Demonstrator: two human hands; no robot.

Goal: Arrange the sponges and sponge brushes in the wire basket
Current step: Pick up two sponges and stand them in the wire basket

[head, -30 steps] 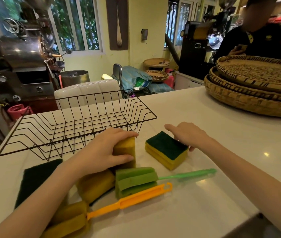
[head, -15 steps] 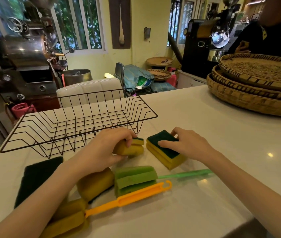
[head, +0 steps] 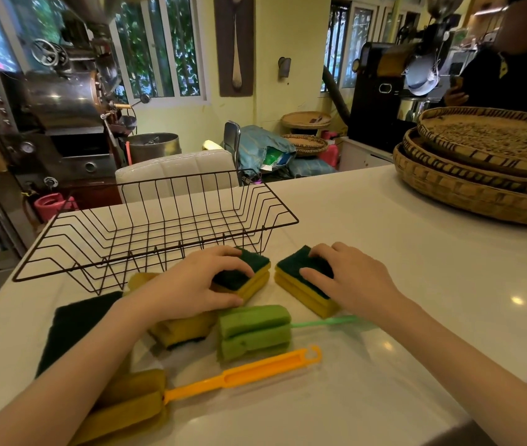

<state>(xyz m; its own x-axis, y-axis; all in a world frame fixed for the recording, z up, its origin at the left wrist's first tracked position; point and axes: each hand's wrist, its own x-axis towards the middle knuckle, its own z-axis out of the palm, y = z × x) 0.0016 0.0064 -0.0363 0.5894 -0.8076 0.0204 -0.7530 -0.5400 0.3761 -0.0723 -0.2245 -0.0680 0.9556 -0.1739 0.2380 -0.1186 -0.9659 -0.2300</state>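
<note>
Your left hand (head: 191, 284) curls over a yellow foam sponge with a dark green scouring top (head: 249, 273), fingers gripping it on the smooth white surface (head: 384, 252). Your right hand (head: 349, 278) lies on a matching yellow-and-green sponge (head: 300, 284) just beside it, fingers bent over the rough pad. Both sit just in front of the empty black wire basket (head: 159, 230). Nearer you lie a green foam sponge brush (head: 254, 331), an orange-handled yellow sponge brush (head: 223, 381), another yellow sponge (head: 181, 329) and a flat dark green scouring pad (head: 75, 326).
</note>
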